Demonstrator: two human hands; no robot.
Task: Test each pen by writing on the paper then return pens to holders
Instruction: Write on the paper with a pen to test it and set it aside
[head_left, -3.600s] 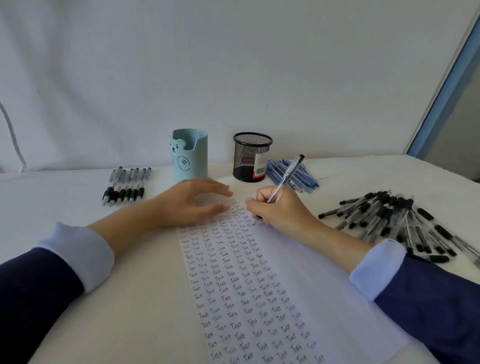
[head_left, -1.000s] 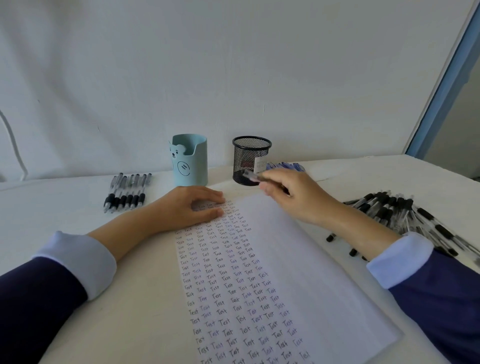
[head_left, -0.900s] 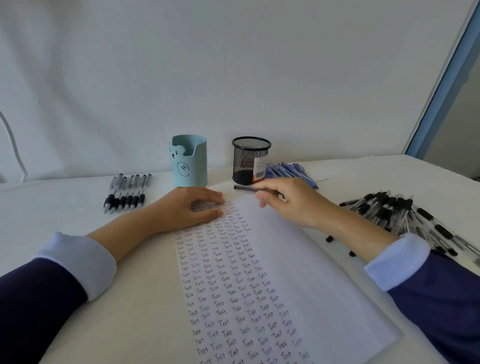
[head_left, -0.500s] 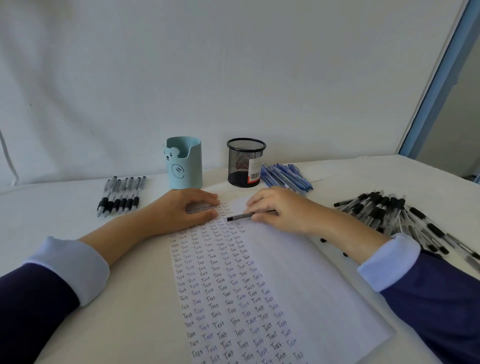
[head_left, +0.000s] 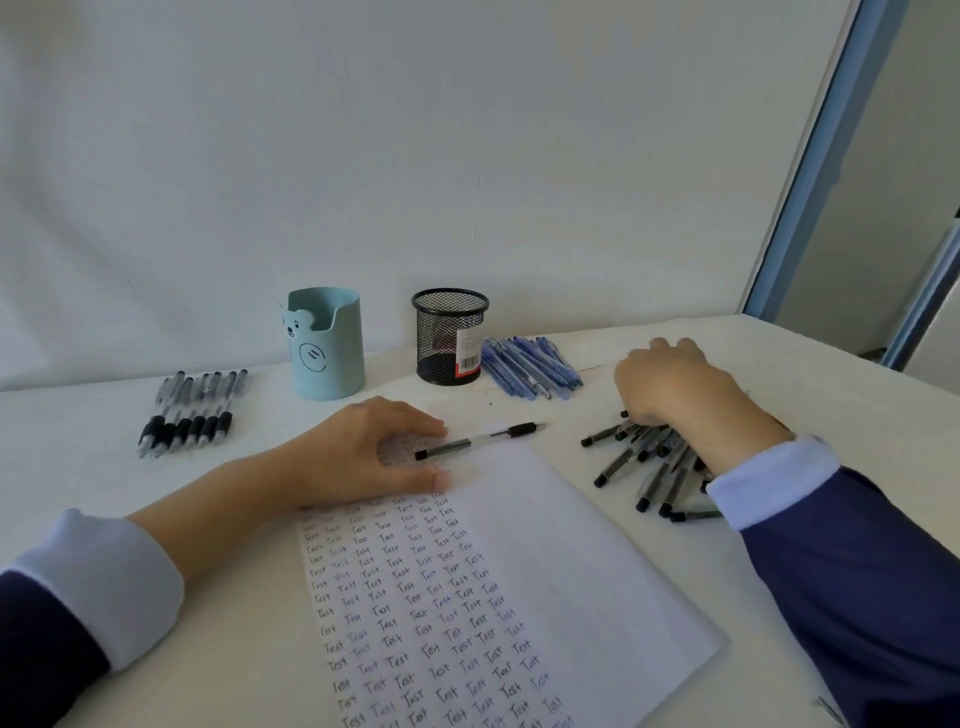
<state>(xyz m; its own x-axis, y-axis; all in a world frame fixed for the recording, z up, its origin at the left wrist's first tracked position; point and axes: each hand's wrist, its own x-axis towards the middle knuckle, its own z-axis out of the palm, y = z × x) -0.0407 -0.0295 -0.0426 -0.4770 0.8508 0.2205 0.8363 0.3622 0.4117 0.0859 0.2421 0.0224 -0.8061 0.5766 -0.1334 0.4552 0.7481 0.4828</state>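
White table (head_left: 779, 364): clear black-tipped pen (head_left: 478, 440) lies on paper (head_left: 571, 545), left grip (head_left: 363, 452) spread flat, right grip (head_left: 675, 384) unclear.

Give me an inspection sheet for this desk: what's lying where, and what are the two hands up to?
Surface: white table; no spills seen.
Job's things: paper with rows of "Test"; one black pen lying loose across its top; blue holder and black mesh holder, no pens sticking out of either; row of black pens far left; blue pens beside the mesh holder; pile of black pens at right.
Clutter: nothing seen.
Hands: left hand rests flat on the paper, fingertips by the loose pen; right hand is on the pile, fingers hidden, grip unclear.
Cables: nothing seen.
Surroundings: white wall; blue door frame at right.
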